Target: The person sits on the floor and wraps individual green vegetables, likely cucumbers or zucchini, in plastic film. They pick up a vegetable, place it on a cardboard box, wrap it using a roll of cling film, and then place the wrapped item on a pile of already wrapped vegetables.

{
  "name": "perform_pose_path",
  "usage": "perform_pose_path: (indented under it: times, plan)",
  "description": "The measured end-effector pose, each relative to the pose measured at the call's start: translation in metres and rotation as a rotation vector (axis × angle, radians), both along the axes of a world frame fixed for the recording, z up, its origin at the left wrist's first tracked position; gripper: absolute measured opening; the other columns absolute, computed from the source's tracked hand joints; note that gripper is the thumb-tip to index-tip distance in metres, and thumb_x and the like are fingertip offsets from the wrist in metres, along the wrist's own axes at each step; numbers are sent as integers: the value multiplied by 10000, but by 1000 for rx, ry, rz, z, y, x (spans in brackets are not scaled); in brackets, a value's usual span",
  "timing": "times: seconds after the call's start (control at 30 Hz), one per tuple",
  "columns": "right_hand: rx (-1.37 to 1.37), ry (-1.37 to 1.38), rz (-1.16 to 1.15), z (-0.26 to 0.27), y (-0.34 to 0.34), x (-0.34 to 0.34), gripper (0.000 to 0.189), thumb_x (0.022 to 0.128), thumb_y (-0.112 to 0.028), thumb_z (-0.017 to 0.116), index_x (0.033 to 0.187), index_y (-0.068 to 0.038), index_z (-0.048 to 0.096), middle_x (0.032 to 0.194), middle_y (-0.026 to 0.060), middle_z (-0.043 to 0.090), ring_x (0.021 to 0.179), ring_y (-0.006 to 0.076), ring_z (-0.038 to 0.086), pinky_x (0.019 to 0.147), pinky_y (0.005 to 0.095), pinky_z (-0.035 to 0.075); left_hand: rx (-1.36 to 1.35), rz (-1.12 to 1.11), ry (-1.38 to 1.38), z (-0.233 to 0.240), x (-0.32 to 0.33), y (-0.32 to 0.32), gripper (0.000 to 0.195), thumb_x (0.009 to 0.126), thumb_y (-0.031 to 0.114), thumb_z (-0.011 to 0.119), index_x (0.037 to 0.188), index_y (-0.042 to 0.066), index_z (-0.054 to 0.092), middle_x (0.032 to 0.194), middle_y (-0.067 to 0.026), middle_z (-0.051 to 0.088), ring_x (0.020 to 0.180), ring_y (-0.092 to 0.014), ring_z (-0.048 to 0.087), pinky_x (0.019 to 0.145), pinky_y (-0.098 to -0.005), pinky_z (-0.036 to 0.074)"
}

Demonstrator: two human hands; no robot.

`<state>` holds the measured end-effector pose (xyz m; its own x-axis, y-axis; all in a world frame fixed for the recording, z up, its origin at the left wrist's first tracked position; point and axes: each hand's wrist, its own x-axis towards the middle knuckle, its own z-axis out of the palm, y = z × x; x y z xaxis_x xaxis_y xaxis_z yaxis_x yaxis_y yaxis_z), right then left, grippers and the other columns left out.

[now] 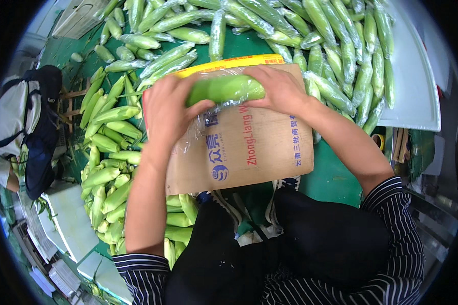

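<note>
An ear of corn in its green husk (229,89) lies crosswise between my two hands, partly covered by clear plastic film (198,127). My left hand (171,105) grips its left end, and my right hand (276,89) holds the right end. Beneath them a printed cardboard sheet (267,148) rests above my lap, with the yellow box of a cling film roll (233,63) along its far edge. Beyond it are many film-wrapped ears of corn (252,17). Husked-green ears without visible film (103,177) are heaped on the left.
A white tray (416,76) stands at the right, partly under the wrapped corn. At upper left is a pale plastic crate (78,19). Pale foam boxes (70,217) stand at lower left. Another person (38,126) is at the far left. A tape roll (379,142) lies at the right.
</note>
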<state>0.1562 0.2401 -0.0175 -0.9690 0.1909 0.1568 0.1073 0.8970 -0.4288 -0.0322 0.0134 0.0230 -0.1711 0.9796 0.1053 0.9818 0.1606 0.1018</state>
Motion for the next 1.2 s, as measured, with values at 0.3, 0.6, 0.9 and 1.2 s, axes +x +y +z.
perform_pose_path:
  times: [0.3, 0.6, 0.9, 1.2]
  plan:
    - [90, 29, -50, 0, 1, 38, 775, 743, -312, 878, 1442, -190, 565, 961, 121, 581, 857, 339, 619, 742, 439, 521, 135, 484, -85, -47, 40, -74, 243, 883, 164, 788, 1074, 44, 695, 975, -136, 654, 824, -251, 615, 783, -354, 509]
    - [-160, -213, 397, 8, -55, 75, 748, 843, -539, 746, 1448, -149, 544, 1078, 111, 673, 971, 338, 648, 900, 472, 539, 439, 324, -592, -38, 138, -102, 435, 958, 167, 640, 1338, -12, 526, 1318, -238, 573, 1408, -386, 471, 1208, -569, 255]
    - [274, 68, 181, 19, -39, -23, 703, 799, -452, 792, 1366, -97, 575, 1139, 113, 611, 1095, 310, 589, 930, 415, 506, 361, 350, 111, -2, -7, 52, 390, 967, 356, 608, 1253, 100, 678, 1227, -135, 660, 1213, -312, 587, 1071, -539, 397]
    - [-359, -326, 161, 62, -42, -14, 542, 892, -460, 758, 1210, -35, 650, 1137, 168, 692, 1054, 355, 655, 903, 413, 513, 417, 36, 282, -28, 64, -9, 421, 887, 195, 612, 1308, 182, 635, 1312, -7, 671, 1163, -206, 648, 1033, -445, 462]
